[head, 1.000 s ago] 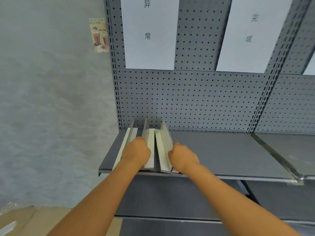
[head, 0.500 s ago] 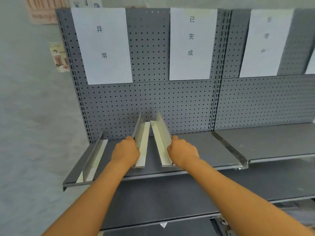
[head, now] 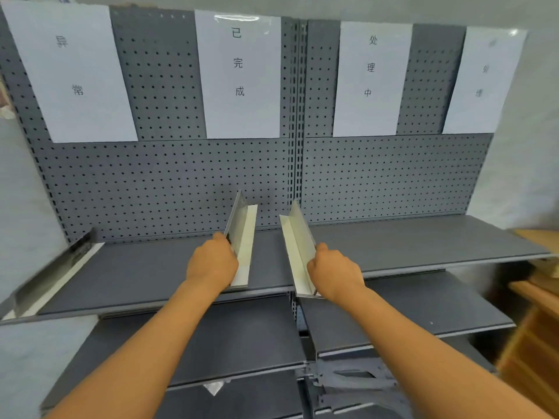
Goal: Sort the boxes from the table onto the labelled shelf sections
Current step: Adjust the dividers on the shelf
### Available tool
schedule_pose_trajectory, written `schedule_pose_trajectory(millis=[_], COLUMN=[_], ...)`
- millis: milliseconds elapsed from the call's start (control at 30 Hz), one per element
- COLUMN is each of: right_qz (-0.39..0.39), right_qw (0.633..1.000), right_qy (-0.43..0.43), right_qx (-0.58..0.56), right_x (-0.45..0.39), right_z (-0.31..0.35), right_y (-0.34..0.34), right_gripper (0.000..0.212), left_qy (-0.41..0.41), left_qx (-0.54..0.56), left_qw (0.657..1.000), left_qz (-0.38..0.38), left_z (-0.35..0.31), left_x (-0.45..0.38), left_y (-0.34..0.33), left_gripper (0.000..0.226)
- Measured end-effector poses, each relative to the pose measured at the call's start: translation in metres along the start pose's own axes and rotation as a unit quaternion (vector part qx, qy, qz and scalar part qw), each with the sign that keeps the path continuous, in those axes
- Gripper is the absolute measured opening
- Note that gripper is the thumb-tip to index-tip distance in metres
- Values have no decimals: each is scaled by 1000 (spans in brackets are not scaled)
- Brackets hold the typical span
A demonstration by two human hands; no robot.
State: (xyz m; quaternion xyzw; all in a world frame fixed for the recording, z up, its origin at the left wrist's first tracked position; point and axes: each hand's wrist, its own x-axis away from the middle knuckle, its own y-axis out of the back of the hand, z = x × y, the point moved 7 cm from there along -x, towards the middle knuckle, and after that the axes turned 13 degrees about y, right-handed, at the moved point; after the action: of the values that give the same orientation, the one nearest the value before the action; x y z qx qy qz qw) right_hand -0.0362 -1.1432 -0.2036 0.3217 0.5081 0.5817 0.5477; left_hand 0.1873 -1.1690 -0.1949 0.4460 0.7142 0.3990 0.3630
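Two L-shaped metal dividers are held upright on the top shelf (head: 423,243), near the middle of its front edge, either side of the centre upright (head: 298,116) of the pegboard back (head: 181,182). The left divider (head: 242,237) is gripped by the left hand (head: 211,264), fingers curled round its upright plate near the front end; the base flange lies flat on the shelf, pointing right. The right divider (head: 298,246) is gripped the same way by the right hand (head: 334,272), flange pointing left, front end at the shelf's front edge. The two dividers are apart, with bare shelf between them. A third divider (head: 57,273) is seen at the shelf's left end, untouched. Four paper labels are fixed to the pegboard: far-left label (head: 72,71), second label (head: 239,74), third label (head: 370,77), far-right label (head: 484,83), blurred. Lower shelves (head: 408,313) are visible below. Wooden furniture (head: 538,313) is seen at the right edge. No boxes are seen in view.
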Motion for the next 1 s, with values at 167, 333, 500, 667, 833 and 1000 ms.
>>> schedule_pose_trajectory(millis=[167, 333, 500, 667, 833, 1000], right_qz=[-5, -21, -6, 5, 9, 16], right_qw=[1000, 1000, 999, 999, 1000, 1000], right_qy=[-14, -20, -29, -32, -27, -13], right_qx=[-3, -2, 12, 11, 8, 8], right_x=[-7, -33, -59, -71, -84, -88], right_z=[-59, -116, -168, -218, -264, -312], right_y=[18, 31, 38, 48, 59, 62], right_gripper=[26, 27, 27, 27, 28, 30], left_qy=[-15, -31, -35, -29, -5, 39], left_qx=[-15, -13, -4, 1, -6, -24], left_qw=[1000, 999, 999, 1000, 1000, 998], left_qz=[-1, -8, -11, -9, -24, -32], left_z=[-54, -100, -135, -168, -192, -208], left_x=[-3, -26, -44, -48, -38, -21], left_y=[-21, -51, -82, -105, -114, -124], left_gripper=[19, 14, 17, 18, 17, 18])
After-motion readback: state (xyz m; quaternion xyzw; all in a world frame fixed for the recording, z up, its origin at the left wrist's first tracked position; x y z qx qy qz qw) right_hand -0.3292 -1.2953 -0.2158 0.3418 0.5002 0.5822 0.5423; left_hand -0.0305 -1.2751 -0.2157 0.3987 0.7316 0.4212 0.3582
